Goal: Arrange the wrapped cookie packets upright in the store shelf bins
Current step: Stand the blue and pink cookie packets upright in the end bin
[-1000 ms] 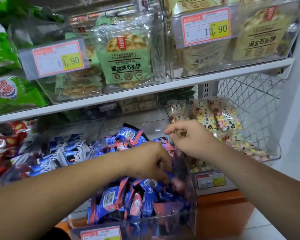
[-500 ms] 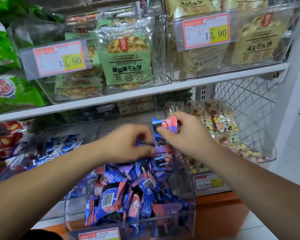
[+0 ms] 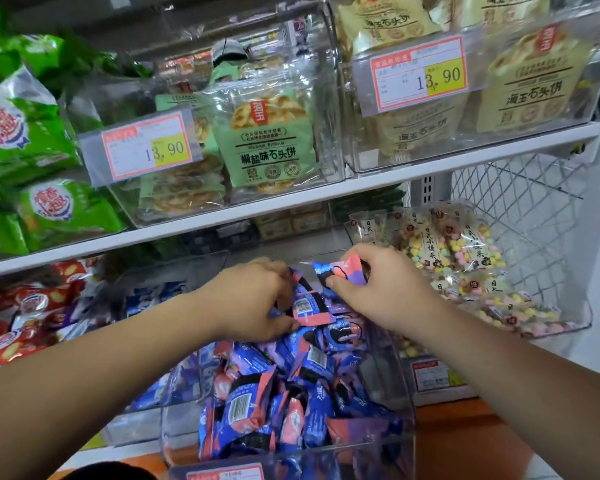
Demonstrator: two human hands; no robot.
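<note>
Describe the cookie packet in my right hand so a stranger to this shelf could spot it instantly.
Under the white shelf board, find the middle clear bin heaped with blue and pink packets. Over its back end the right hand pinches one raised packet. Unlike the barcode packet that the left hand grips lower down, it is held above the pile.

The small blue-and-pink cookie packets [image 3: 293, 407] are shiny plastic wrap, the see-through plastic bin [image 3: 392, 441] is smooth and glossy, and the white wire basket [image 3: 534, 199] is metal.
</note>
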